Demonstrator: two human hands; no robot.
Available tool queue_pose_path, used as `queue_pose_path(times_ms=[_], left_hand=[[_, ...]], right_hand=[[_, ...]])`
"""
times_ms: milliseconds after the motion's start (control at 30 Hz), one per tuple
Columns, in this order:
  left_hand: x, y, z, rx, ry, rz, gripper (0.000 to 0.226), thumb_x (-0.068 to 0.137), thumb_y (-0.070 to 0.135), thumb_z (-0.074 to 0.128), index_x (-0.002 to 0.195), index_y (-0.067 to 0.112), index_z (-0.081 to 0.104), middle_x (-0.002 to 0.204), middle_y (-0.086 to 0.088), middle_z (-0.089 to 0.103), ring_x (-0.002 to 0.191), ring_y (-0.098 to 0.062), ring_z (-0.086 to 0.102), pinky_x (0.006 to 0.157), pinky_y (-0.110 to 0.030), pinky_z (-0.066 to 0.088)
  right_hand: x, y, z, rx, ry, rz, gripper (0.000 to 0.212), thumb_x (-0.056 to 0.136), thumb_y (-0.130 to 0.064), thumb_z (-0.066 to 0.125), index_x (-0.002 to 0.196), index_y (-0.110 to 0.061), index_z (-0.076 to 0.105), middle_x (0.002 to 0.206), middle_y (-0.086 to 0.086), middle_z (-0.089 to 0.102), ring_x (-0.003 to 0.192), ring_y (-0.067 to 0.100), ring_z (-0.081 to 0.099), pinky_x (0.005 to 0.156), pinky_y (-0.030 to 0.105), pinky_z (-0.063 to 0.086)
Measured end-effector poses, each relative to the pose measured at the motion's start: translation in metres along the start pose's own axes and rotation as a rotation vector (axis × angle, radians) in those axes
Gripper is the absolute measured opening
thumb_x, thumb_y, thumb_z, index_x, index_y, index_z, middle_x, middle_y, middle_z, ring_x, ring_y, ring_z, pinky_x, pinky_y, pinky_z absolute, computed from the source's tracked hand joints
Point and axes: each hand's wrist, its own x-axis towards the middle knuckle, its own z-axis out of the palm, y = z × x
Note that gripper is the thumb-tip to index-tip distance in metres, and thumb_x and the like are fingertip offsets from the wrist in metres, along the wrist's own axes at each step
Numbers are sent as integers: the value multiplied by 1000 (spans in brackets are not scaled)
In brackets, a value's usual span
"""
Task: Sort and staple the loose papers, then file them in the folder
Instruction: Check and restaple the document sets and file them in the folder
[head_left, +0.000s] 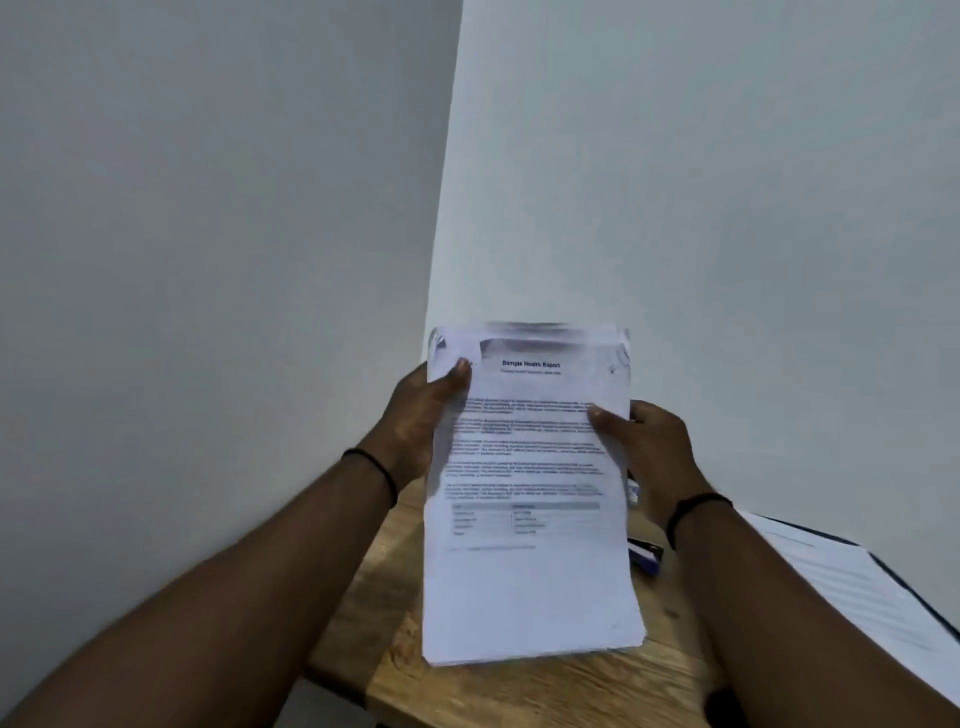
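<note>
Gripping paper stack (530, 519), both hands raised

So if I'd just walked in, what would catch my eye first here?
First, the stack of printed papers held upright in the middle of the view, its top page headed as a sample health report. The left hand and right hand grip its two sides above a wooden table. Next, the open folder with pages in it at the right edge, and a small stapler peeking out just behind the stack.

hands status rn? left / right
Left hand: grips the paper stack at its upper left edge.
Right hand: grips the same stack at its right edge.
</note>
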Motion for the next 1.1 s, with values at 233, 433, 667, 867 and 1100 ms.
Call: queue_pose_path(times_ms=[233,433,667,867,1100], left_hand=[[-14,81,53,98,-5,195,23,89,24,71,105,8,70,106,-15,73,91,-29,70,86,-39,57],[-58,31,47,323,-19,78,28,89,26,71,110,9,71,100,-5,77,93,-24,72,75,-30,55],[-59,26,48,289,80,74,17,91,26,69,101,12,72,94,-5,76,86,-21,72,71,-29,55],[-52,40,46,281,109,134,18,92,27,69,93,10,72,92,-11,75,82,-28,70,73,-35,57],[-42,51,55,383,159,380,37,101,35,56,98,0,67,84,-5,65,73,-15,56,66,-30,46]], right_hand=[[-27,-61,-10,273,136,-117,11,86,-11,76,95,-11,70,98,12,74,88,27,71,77,38,60],[-72,-9,-20,185,23,37,25,86,-13,76,111,-11,70,108,10,75,96,29,72,88,48,58],[-75,-14,-8,157,68,38,22,84,-12,70,105,-14,73,100,5,77,93,27,73,85,49,59],[-76,-14,-11,120,48,91,28,76,-10,66,103,-15,74,98,4,77,93,28,73,86,50,59],[-75,-66,-7,-394,459,-247,57,80,-19,74,129,-17,46,125,7,56,116,27,53,99,42,46]])
